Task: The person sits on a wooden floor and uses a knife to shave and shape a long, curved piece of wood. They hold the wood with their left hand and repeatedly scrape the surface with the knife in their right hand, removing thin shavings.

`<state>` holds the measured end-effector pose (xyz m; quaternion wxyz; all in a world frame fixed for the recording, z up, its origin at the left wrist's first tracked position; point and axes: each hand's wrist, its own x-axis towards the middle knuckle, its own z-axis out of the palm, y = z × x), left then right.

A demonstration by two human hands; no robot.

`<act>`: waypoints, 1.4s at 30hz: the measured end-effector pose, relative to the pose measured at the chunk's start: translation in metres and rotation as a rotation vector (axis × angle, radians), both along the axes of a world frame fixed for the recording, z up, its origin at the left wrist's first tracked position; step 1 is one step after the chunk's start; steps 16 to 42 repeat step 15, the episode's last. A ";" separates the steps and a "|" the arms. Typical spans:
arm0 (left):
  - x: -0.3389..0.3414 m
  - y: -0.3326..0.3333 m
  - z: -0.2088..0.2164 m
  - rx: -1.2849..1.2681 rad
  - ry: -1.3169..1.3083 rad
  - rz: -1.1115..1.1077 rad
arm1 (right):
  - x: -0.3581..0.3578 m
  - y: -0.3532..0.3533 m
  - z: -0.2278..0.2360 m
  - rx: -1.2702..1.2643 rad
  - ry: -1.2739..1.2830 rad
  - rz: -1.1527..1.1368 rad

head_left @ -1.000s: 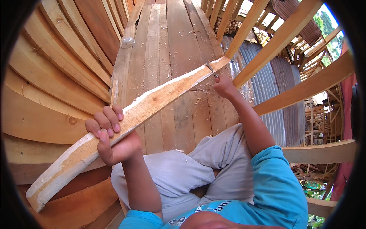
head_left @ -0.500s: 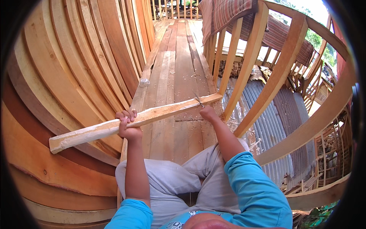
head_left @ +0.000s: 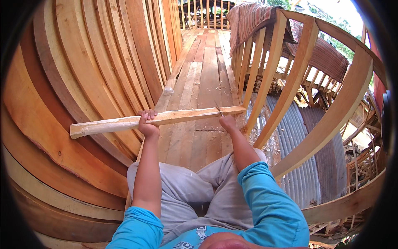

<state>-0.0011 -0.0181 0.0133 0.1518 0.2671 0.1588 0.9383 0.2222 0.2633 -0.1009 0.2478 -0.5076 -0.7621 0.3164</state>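
Observation:
A long squared wooden beam (head_left: 184,116) lies crosswise in front of me, pale and rough along its left part. My left hand (head_left: 148,123) is wrapped around it left of the middle, fingers over the top. Close to the beam's right end, my right hand (head_left: 227,122) is closed around the handle of a knife (head_left: 218,106). The narrow blade points up and away, crossing the beam's upper face. Most of the handle is hidden in my fist. The beam's right end meets the foot of the slatted railing.
Tall planks (head_left: 78,62) stand along the left side. Slatted wooden railing (head_left: 290,79) borders the right, with a striped cloth (head_left: 251,23) over it and corrugated metal sheets (head_left: 298,145) beyond. Shavings and a clear plastic piece (head_left: 168,90) lie on the plank floor (head_left: 190,83).
The beam looks more level across the view, its left end higher. My view has shifted a little to the left. Both hands keep their holds, and the knife stays near the right end.

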 end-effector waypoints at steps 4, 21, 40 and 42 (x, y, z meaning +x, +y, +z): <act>0.000 -0.003 0.004 -0.017 0.029 0.031 | -0.020 -0.051 0.028 0.136 -0.080 0.252; 0.002 0.008 0.002 0.004 0.014 0.034 | -0.022 -0.104 0.073 0.194 -0.109 0.294; 0.002 0.008 0.002 0.004 0.014 0.034 | -0.022 -0.104 0.073 0.194 -0.109 0.294; 0.002 0.008 0.002 0.004 0.014 0.034 | -0.022 -0.104 0.073 0.194 -0.109 0.294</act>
